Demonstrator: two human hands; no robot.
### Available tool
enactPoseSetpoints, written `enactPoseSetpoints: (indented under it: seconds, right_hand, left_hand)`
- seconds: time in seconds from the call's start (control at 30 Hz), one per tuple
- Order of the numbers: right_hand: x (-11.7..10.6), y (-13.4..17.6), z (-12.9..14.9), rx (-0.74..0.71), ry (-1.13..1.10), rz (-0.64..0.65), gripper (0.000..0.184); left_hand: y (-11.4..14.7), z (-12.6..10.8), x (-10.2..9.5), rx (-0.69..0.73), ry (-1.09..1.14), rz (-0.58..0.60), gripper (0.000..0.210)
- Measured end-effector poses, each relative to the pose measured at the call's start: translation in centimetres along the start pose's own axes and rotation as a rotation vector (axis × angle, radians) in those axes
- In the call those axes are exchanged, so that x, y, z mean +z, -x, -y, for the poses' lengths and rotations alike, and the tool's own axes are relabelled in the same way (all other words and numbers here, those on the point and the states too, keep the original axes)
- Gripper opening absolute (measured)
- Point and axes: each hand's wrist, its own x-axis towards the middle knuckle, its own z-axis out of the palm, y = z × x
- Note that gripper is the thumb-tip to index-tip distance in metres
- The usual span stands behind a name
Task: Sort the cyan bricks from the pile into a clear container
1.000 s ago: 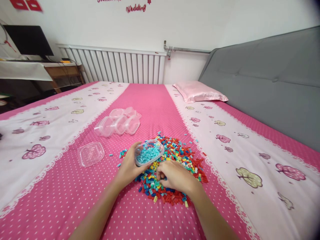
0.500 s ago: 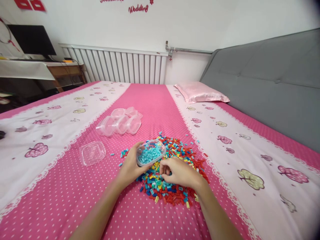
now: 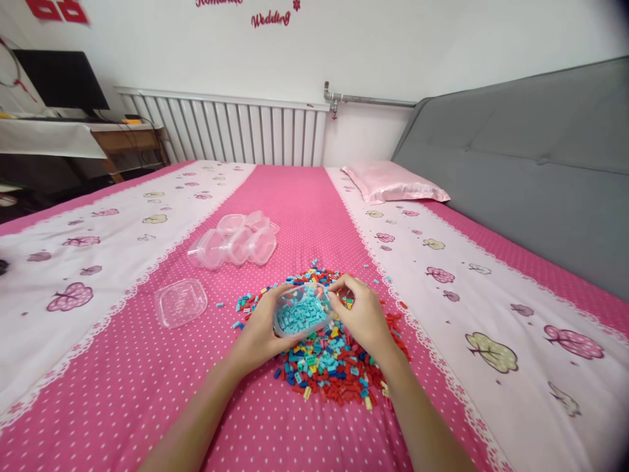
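Note:
My left hand (image 3: 265,328) is wrapped round the left side of a clear plastic container (image 3: 282,326), tilted above a pile of small building bricks (image 3: 344,377). Inside it lie many light-blue bricks (image 3: 302,311). At the container's right rim is my right hand (image 3: 361,314), thumb and fingers drawn together. Whatever is between those fingertips, if anything, is too small to make out. The pile mixes red, blue, yellow, green and light-blue pieces, partly hidden by both hands and the container.
A clear lid (image 3: 181,303) lies flat on the pink dotted bedspread (image 3: 289,196), left of the pile. Farther back stand several clear containers (image 3: 236,242) grouped together. A pink pillow (image 3: 393,181) rests near the grey headboard (image 3: 515,144). A few stray bricks surround the pile.
My right hand has risen from the pile to the container's right rim. The container has shifted slightly right and down in my left hand, its opening turned more toward me.

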Motion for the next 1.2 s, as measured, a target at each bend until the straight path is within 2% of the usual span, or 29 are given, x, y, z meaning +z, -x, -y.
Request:
enactPoseSetpoints:
  seconds: [0.07,0.17,0.4,0.67,0.9,1.2]
  right_hand:
    - [0.2,0.1,-0.2,-0.058,0.143,-0.040,0.009]
    - [0.5,0.5,-0.2,-0.125,0.290,-0.014,0.012]
    - [0.9,1.1,0.3,-0.107,0.435,0.105,0.014]
    - [0.9,1.1,0.3,-0.083,0.460,0.155,0.015]
    - [1.1,1.0,0.1,-0.080,0.420,0.178,0.015]
    - [1.1,0.9,-0.2,-0.073,0.362,0.136,0.017]
  left_hand:
    - [0.0,-0.2,0.1,0.023,-0.007,0.027,0.079]
    - [0.0,-0.3,0.2,0.032,0.003,0.036,0.081]
    - [0.1,-1.1,0.2,0.073,0.007,0.047,0.079]
    - [0.0,-1.6,0.0,0.075,-0.010,0.069,0.076]
    - [0.3,-1.1,0.1,0.075,-0.008,0.142,0.084]
    - [0.3,-1.1,0.1,0.060,0.015,0.131,0.084]
